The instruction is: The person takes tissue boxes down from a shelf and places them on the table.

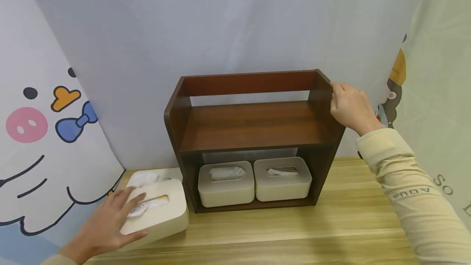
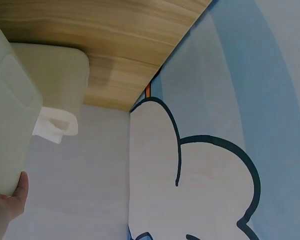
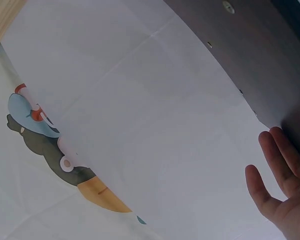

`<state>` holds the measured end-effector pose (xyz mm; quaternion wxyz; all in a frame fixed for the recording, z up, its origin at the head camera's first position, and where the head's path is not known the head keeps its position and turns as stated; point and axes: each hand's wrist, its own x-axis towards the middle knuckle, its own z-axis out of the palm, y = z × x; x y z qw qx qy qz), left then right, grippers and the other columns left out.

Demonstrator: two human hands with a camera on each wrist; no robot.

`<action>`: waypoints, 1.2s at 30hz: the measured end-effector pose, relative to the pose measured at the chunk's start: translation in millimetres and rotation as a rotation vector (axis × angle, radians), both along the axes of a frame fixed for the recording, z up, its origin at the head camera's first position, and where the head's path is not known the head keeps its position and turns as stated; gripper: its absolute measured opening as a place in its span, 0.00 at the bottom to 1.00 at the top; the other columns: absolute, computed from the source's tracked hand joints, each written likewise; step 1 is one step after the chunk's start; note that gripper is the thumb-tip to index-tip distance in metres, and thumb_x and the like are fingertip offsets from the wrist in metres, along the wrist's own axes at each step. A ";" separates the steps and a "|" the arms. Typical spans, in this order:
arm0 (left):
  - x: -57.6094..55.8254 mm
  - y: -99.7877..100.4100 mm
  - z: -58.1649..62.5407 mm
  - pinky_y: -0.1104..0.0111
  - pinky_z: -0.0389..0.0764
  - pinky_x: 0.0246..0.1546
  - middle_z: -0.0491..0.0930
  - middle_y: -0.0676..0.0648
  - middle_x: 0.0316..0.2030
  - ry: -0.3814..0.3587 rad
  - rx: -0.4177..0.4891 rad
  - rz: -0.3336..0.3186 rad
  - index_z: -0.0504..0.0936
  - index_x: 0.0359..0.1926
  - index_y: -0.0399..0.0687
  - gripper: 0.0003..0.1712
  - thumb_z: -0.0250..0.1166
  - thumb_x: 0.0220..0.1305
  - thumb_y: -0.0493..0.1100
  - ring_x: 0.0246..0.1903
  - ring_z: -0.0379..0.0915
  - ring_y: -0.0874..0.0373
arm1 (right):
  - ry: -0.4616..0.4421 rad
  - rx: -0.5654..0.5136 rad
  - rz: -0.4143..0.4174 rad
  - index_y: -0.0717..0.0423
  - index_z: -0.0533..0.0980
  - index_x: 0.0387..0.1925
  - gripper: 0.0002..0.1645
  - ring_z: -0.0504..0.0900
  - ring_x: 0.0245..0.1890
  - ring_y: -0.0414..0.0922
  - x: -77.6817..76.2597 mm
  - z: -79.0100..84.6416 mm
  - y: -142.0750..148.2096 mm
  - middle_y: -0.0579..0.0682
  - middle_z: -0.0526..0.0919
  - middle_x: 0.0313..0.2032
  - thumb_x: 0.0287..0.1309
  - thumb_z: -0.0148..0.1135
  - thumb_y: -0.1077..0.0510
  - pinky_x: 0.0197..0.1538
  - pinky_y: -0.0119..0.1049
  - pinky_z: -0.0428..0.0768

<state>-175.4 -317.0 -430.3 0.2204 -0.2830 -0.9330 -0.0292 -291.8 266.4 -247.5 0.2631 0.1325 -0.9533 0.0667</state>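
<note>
Tissue box (image 1: 174, 201) at near left: the left hand (image 1: 110, 222) grips one end — fingers spread, thumb at its side. Behind it sits a second box (image 1: 173, 173); beyond, the right hand (image 1: 351, 105) touches the brown shelf (image 1: 254, 126), fingers parted — grip unclear.

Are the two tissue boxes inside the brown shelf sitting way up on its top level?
No, in the head view the left box and the right box both sit in the lower part of the brown shelf.
</note>
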 end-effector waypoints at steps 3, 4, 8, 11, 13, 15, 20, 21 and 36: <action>0.9 -1.7 -5.6 0.44 0.68 0.41 0.70 0.34 0.52 0.012 -0.011 -0.023 0.72 0.56 0.48 0.51 0.63 0.35 0.75 0.48 0.65 0.40 | -0.016 -0.001 -0.001 0.71 0.63 0.59 0.25 0.71 0.47 0.66 -0.9 0.1 -0.3 0.71 0.72 0.50 0.63 0.38 0.62 0.39 0.59 0.70; 1.5 -2.2 -7.6 0.44 0.69 0.40 0.70 0.35 0.52 0.007 -0.013 -0.027 0.72 0.56 0.49 0.51 0.63 0.35 0.75 0.48 0.65 0.40 | -0.021 -0.001 -0.001 0.71 0.63 0.59 0.25 0.71 0.48 0.66 -1.2 0.2 -0.3 0.71 0.72 0.50 0.63 0.38 0.62 0.39 0.60 0.69; 6.2 -3.2 -16.5 0.44 0.68 0.41 0.68 0.36 0.53 -0.037 -0.021 -0.033 0.71 0.57 0.50 0.50 0.64 0.37 0.74 0.48 0.65 0.40 | -0.037 -0.006 -0.004 0.71 0.62 0.60 0.25 0.70 0.49 0.66 -1.0 1.1 -0.2 0.71 0.71 0.51 0.63 0.37 0.62 0.40 0.60 0.69; 9.5 -4.1 -25.0 0.43 0.68 0.40 0.68 0.36 0.54 -0.069 -0.028 -0.034 0.70 0.58 0.50 0.49 0.65 0.37 0.73 0.48 0.66 0.38 | -0.038 -0.005 -0.006 0.71 0.62 0.60 0.25 0.70 0.49 0.66 -1.1 1.8 -0.3 0.71 0.71 0.51 0.63 0.37 0.62 0.40 0.60 0.69; 11.5 -5.1 -31.3 0.42 0.69 0.38 0.67 0.34 0.55 -0.098 -0.033 -0.025 0.69 0.58 0.50 0.49 0.66 0.37 0.72 0.48 0.66 0.35 | -0.035 -0.003 -0.008 0.71 0.62 0.59 0.26 0.70 0.49 0.66 -1.3 2.1 -0.7 0.71 0.71 0.51 0.63 0.36 0.62 0.41 0.60 0.69; 13.8 -6.3 -36.6 0.41 0.71 0.35 0.67 0.33 0.56 -0.133 -0.045 -0.003 0.68 0.59 0.51 0.49 0.66 0.38 0.72 0.49 0.66 0.33 | -0.035 -0.002 -0.008 0.71 0.62 0.59 0.26 0.70 0.50 0.66 -1.1 2.4 -1.1 0.71 0.71 0.51 0.63 0.36 0.62 0.41 0.61 0.69; 18.0 -6.8 -45.9 0.40 0.71 0.36 0.66 0.31 0.58 -0.228 -0.074 0.053 0.67 0.60 0.52 0.49 0.63 0.41 0.73 0.52 0.63 0.31 | -0.041 -0.005 -0.009 0.71 0.62 0.59 0.25 0.69 0.50 0.66 0.3 3.1 -1.4 0.71 0.71 0.51 0.63 0.36 0.62 0.43 0.62 0.68; 18.0 -6.8 -47.1 0.39 0.71 0.37 0.66 0.30 0.57 -0.232 -0.075 0.052 0.67 0.60 0.51 0.48 0.63 0.41 0.73 0.52 0.63 0.31 | -0.040 -0.004 -0.010 0.71 0.62 0.59 0.25 0.69 0.50 0.67 0.5 3.2 -1.3 0.71 0.71 0.51 0.63 0.36 0.62 0.43 0.62 0.68; 12.4 -11.3 -49.9 0.41 0.68 0.43 0.67 0.31 0.56 -0.228 -0.080 -0.015 0.66 0.60 0.50 0.49 0.63 0.42 0.72 0.52 0.65 0.34 | -0.047 -0.002 -0.018 0.71 0.63 0.59 0.25 0.69 0.52 0.66 3.1 5.2 -1.9 0.71 0.71 0.52 0.63 0.36 0.62 0.45 0.63 0.67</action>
